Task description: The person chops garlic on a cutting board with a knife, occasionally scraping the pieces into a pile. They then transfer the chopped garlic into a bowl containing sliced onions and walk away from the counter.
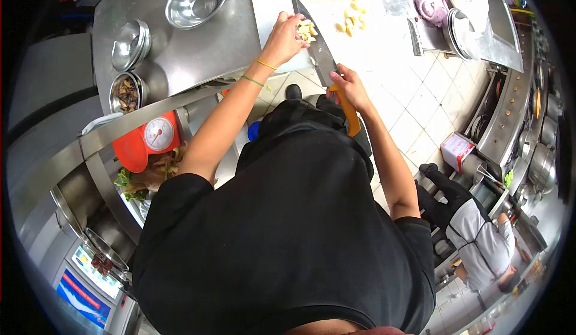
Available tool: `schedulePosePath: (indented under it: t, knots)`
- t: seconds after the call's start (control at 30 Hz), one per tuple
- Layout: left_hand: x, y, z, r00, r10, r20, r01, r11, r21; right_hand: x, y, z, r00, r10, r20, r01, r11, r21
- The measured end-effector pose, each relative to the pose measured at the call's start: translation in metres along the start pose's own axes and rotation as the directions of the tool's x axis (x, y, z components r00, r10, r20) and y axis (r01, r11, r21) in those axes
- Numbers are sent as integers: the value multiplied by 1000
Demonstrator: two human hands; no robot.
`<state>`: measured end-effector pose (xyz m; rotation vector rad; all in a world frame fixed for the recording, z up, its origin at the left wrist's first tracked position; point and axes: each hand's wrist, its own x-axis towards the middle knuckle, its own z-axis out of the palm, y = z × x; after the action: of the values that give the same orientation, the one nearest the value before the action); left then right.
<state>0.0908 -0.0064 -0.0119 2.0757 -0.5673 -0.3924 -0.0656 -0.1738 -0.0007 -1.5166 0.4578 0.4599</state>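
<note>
A long knife (pixel 320 51) with an orange handle is gripped in my right hand (pixel 350 87), its blade slanting up and left over the edge of the white cutting board (pixel 273 2). My left hand (pixel 284 39) has its fingers curled around a small heap of pale yellow chopped pieces (pixel 306 30), beside and against the blade. Whether the pieces rest on the blade or only in the fingers is hard to tell. More pale yellow chunks (pixel 351 20) lie scattered on the board to the right of the knife tip.
Left on the steel counter (pixel 198 50) stand a wide metal bowl (pixel 197 0), stacked bowls (pixel 131 45) and a bowl of brown pieces (pixel 127 93). A red scale (pixel 157 135) sits below. Sliced purple onion (pixel 431 3) and another blade (pixel 415 36) are at right. A co-worker (pixel 474 233) stands lower right.
</note>
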Motion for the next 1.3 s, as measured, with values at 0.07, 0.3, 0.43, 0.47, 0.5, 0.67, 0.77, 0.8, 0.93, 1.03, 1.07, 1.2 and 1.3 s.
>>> schedulePosePath:
  t: [0.07, 0.3, 0.43, 0.47, 0.5, 0.67, 0.77, 0.8, 0.93, 1.03, 1.07, 1.2, 1.3]
  knots:
    - [-2, -1, 3, 1000, 14, -25, -15, 1000, -22, 1, 2, 1, 1000, 0, 23, -1, 999, 34]
    - [-8, 16, -7, 987, 90, -134, -102, 991, -81, -4, -16, 2, 997, -24, 69, 21, 999, 49]
    - [8, 47, -28, 973, 137, -187, -162, 979, -126, -13, -60, -6, 997, -56, 47, 56, 998, 20]
    - [19, 56, -32, 968, 149, -201, -176, 977, -124, -10, -73, -13, 996, -71, 47, 71, 997, 8]
    - [31, 64, -36, 955, 199, -221, -226, 968, -104, -8, -84, -20, 996, -89, 11, 89, 996, -23]
    - [106, 76, -39, 879, 317, -357, -365, 928, -72, 17, -154, -56, 954, -251, -165, 161, 892, -423]
    - [124, 75, -32, 826, 290, -484, -299, 952, 60, 70, -147, -88, 777, -627, -57, 171, 297, -940]
    - [118, 80, -32, 767, 375, -520, -324, 927, 191, 75, -147, -94, 774, -632, -41, 186, 288, -939]
    - [74, 101, 11, 792, 519, -322, -391, 835, 386, 96, -154, -117, 821, -570, -44, 244, 419, -874]
    - [67, 106, 47, 903, 428, -45, -342, 779, 526, 90, -179, -123, 939, -344, 2, 271, 736, -620]
    - [69, 104, 55, 935, 353, -37, -270, 773, 575, 94, -182, -128, 949, -310, 56, 290, 792, -537]
    - [86, 98, 55, 956, 263, -131, -137, 794, 593, 99, -200, -146, 954, -236, 185, 293, 861, -416]
    - [112, 90, 36, 922, 325, -209, -92, 709, 699, 105, -196, -159, 955, -169, 245, 243, 916, -318]
